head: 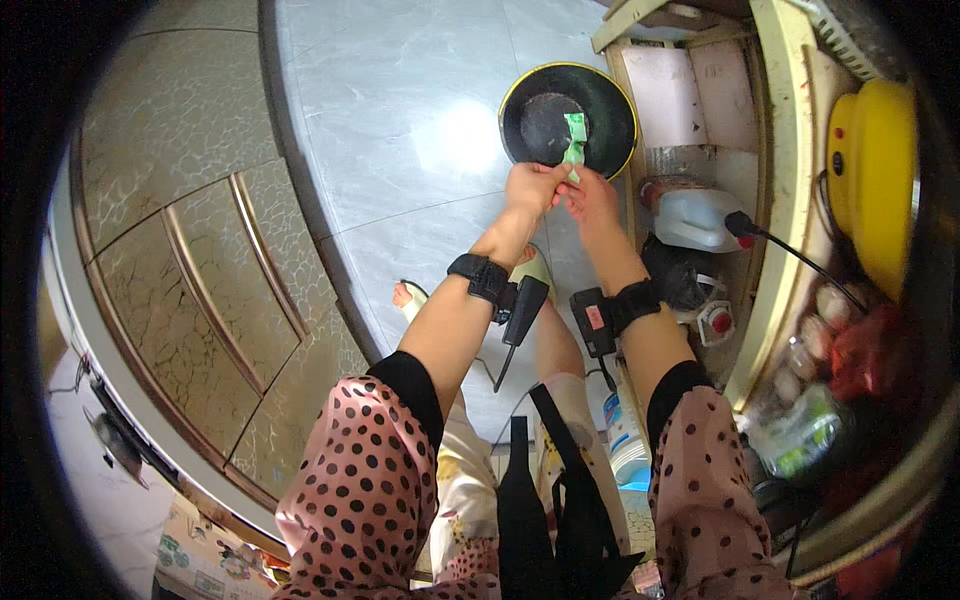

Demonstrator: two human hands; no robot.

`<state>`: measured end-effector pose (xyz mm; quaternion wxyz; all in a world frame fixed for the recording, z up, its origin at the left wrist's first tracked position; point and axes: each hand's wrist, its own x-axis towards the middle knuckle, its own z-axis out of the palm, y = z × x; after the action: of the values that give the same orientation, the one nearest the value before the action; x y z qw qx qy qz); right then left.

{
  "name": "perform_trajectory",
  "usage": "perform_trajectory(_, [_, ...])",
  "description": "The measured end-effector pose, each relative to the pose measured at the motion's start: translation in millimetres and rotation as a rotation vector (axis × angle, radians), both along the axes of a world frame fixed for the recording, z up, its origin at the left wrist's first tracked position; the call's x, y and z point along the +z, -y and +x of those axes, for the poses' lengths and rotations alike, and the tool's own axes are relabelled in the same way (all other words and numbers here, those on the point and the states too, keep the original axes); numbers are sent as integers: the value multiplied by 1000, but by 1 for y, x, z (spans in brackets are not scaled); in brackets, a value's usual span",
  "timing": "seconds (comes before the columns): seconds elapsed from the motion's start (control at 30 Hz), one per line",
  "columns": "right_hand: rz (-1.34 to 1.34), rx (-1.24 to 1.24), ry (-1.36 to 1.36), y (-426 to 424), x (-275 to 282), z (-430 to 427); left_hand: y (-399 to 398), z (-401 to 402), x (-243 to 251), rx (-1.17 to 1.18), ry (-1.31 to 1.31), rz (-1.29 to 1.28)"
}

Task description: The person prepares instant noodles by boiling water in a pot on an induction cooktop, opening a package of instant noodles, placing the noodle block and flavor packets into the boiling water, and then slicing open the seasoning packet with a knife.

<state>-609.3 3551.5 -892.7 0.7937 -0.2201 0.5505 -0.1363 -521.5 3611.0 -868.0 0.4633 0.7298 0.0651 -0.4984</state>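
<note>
A small green and white plastic packet [575, 139] is pinched at its near end between the fingers of my left hand [534, 189] and my right hand [594, 199]. The fingertips of both hands meet there. Its far end points away from me, over a round dark bin [611, 105] with a yellow rim that stands on the tiled floor. A few small bits lie on the bin's bottom. Both wrists carry black straps with small black devices.
Patterned cabinets [202, 292] with metal handles line the left. At right, a shelf [772, 135] holds a translucent plastic jug [694, 217], a black bag [667, 270], a yellow appliance [874, 180] and a red bag [870, 352]. A white bucket [626, 442] stands by my right leg.
</note>
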Motion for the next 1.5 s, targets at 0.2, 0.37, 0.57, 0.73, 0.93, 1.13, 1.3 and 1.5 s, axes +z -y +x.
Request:
perform_trajectory(0.2, [22, 32, 12, 29, -43, 22, 25, 5, -59, 92, -3, -38])
perform_trajectory(0.37, [-37, -119, 54, 9, -15, 13, 5, 5, -43, 76, -157, -198])
perform_trajectory(0.57, [-140, 68, -58, -100, 133, 18, -121, -28, 96, 226, 38, -509])
perform_trajectory(0.73, [-337, 626, 183, -211, 296, -20, -268, -67, 275, 305, 105, -536])
perform_trajectory(0.93, [-306, 1070, 493, -383, 458, -24, -457, -107, 425, 570, 331, -654])
perform_trajectory(1.13, [-323, 1529, 709, -547, 519, -53, -616, -192, 490, 974, 545, -540])
perform_trajectory(1.3, [-289, 1859, 822, -676, 530, -82, -723, -255, 478, 1297, 775, -466])
perform_trajectory(1.5, [-450, 2126, 983, -769, 478, -78, -784, -298, 457, 1458, 562, -458])
